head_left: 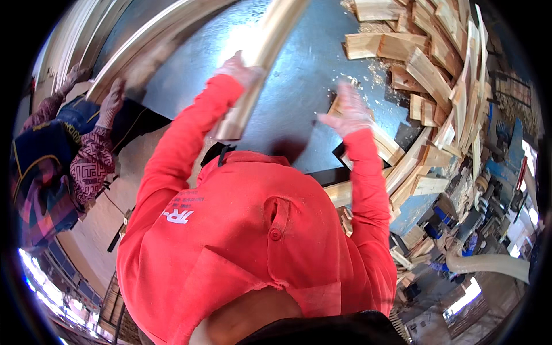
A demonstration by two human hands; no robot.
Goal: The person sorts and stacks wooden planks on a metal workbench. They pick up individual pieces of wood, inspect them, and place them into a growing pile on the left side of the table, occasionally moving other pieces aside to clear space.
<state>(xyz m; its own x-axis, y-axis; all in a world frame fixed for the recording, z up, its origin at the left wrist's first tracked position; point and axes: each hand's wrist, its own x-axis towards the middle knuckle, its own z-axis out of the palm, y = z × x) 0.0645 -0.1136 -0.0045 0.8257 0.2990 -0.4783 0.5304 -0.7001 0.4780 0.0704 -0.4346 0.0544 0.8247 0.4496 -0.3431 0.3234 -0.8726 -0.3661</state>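
Note:
A long pale wooden board [270, 43] runs from the far edge of the view toward my chest, its near end close to my body. My left hand [238, 70] is closed at the board's left side; motion blur and the board hide part of its fingers. To the right, my right hand [348, 110] is open, thumb and fingers apart, with nothing in it. It is over a shorter wood piece [386, 144], which it partly covers. Both hands look lightly gloved and dusty. Under them is a smooth blue-grey metal table [293, 75].
Offcuts [428, 77] pile along the table's right side, with sawdust [374, 86] beside them. At left, another person's gloved hand [112, 103] is near long boards [138, 49]. A ribbed hose [489, 263] and clutter lie at lower right.

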